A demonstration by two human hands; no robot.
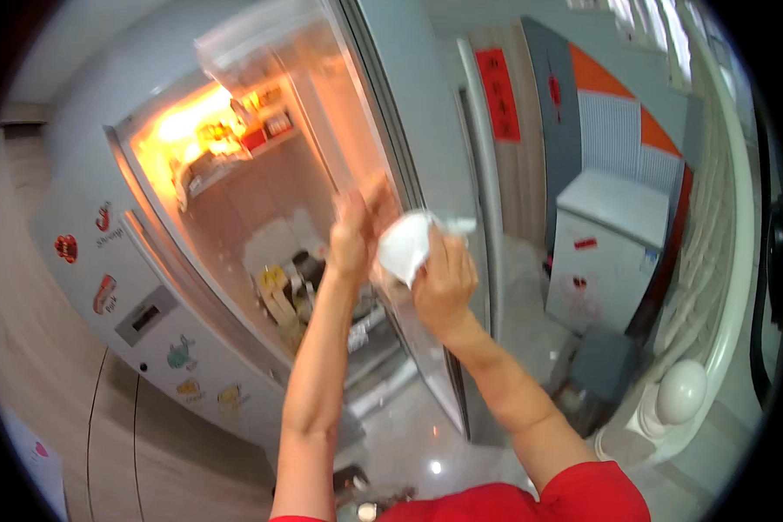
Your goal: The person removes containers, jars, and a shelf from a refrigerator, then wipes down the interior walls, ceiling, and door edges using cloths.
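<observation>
My right hand point(447, 274) grips a white cloth point(404, 246), bunched at the edge of the open refrigerator door point(398, 98). Beside it, my left hand point(349, 238) is raised at the door's inner side. Its fingers are blurred, and I cannot tell whether they touch the door or hold anything. The refrigerator's lit interior point(235, 196) lies past my left arm. On its upper shelf point(241, 156) stand several packages, washed out by the glare. Lower down are several jars and packets, including a yellow-topped item point(274, 279), partly hidden by my left forearm.
The other refrigerator door point(150, 333) is closed and carries food stickers. A pulled-out drawer point(382, 385) sits low by the open door. To the right stand a white chest freezer point(600, 261), a grey stool point(603, 365) and a white railing with a round-topped post point(682, 391).
</observation>
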